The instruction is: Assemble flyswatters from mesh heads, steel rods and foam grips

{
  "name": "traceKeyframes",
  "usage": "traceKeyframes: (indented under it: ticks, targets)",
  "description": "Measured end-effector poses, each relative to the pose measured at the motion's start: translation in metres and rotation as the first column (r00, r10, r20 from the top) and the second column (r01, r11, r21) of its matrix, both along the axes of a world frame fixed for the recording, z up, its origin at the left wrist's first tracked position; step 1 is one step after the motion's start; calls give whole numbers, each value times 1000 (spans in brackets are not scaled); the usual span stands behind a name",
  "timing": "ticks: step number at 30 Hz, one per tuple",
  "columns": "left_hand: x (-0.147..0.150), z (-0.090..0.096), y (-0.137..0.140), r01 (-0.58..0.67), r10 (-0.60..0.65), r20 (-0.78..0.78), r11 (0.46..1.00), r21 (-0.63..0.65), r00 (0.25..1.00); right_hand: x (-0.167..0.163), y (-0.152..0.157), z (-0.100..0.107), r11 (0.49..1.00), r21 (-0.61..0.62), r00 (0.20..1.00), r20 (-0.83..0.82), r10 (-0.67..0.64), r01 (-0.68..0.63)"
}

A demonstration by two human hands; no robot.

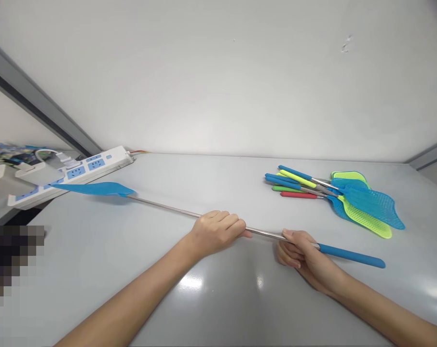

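A fly swatter (168, 208) with a blue head, a thin metal shaft and a blue handle stretches across the view. Its head is at the left, seen nearly edge-on, and its handle points right. My left hand (218, 232) is wrapped over the middle of the shaft, knuckles up. My right hand (301, 250) grips the shaft just beside the blue handle, with the thumb on top and the fingers curled. To the right, a pile of fly swatters (370, 202) lies with blue and yellow-green heads overlapping. Their handles (298, 195) in blue, yellow, green and red point left.
A white power strip (113, 161) with blue sockets and plugged-in adapters (45, 172) lies at the left, by the swatter's head. The grey table (204, 299) meets a white wall panel (218, 86) at the back. A pixelated dark patch covers the left edge.
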State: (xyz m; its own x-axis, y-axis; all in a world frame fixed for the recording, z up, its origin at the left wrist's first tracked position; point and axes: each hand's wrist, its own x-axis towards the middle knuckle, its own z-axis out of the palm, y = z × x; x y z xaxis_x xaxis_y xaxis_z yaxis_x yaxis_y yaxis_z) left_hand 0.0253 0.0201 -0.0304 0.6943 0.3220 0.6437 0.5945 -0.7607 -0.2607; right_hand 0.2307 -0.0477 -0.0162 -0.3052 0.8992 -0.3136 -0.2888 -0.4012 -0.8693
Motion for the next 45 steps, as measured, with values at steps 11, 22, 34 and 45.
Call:
traceKeyframes:
  ticks: [11, 22, 34, 45]
  targets:
    - [-1, 2, 1, 5, -5, 0, 1000, 14, 1000, 11, -2, 0, 1000, 14, 1000, -9, 2, -2]
    - [-1, 9, 2, 5, -5, 57, 1000, -2, 998, 20, 5, -1, 998, 61, 1000, -17, 26, -25]
    - [-14, 10, 10, -42, 42, 58, 999, -3, 997, 18, 15, 0, 991, 117, 997, 57, 58, -64]
    - [-20, 13, 10, -57, 56, 64, 998, 21, 996, 20, 22, 3, 988, 132, 994, 79, 70, -80]
